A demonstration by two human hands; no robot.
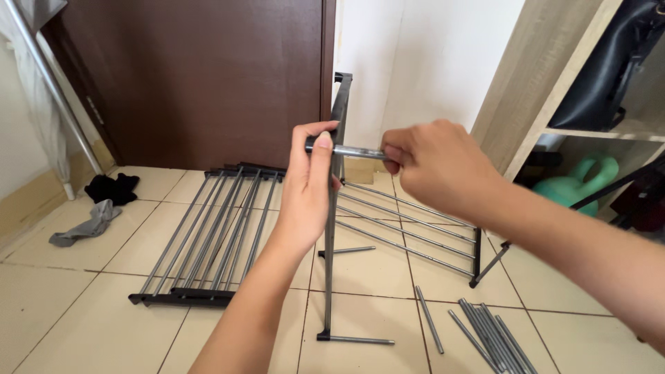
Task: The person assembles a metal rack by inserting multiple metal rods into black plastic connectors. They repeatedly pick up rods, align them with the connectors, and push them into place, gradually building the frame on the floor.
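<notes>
In the head view, the left hand (309, 187) is closed around a dark upright frame bar (331, 228), with the thumb and fingers wrapped at the place where a short metal rod (353, 151) meets it. The right hand (436, 166) holds the other end of this rod in a narrow pinch of the fingertips, and the rod lies level between the two hands, so both grips are on the same small joint. The upright bar continues above the grip to a dark top end close to the door edge, and below the grip it goes down to the tiled floor (83, 312), where a short foot rod (360, 339) sticks out to the right. Behind the right hand, and lower than it, a rack panel (415, 232) with several thin grey rods stands tilted and seems to be joined to the upright bar. To the left of the left hand and below it, a second rack panel (204, 235) lies flat on the tiles. Under the right forearm, a bundle of loose metal rods (488, 332) lies on the floor, with one single rod (429, 318) just beside it. Far to the left of the grip, a grey cloth (86, 225) and a black cloth (111, 188) lie near the wall. A brown door (201, 76) is behind the hands, and a wooden shelf (533, 90) stands to the right, with a green kettlebell (582, 181) in its lower part.
</notes>
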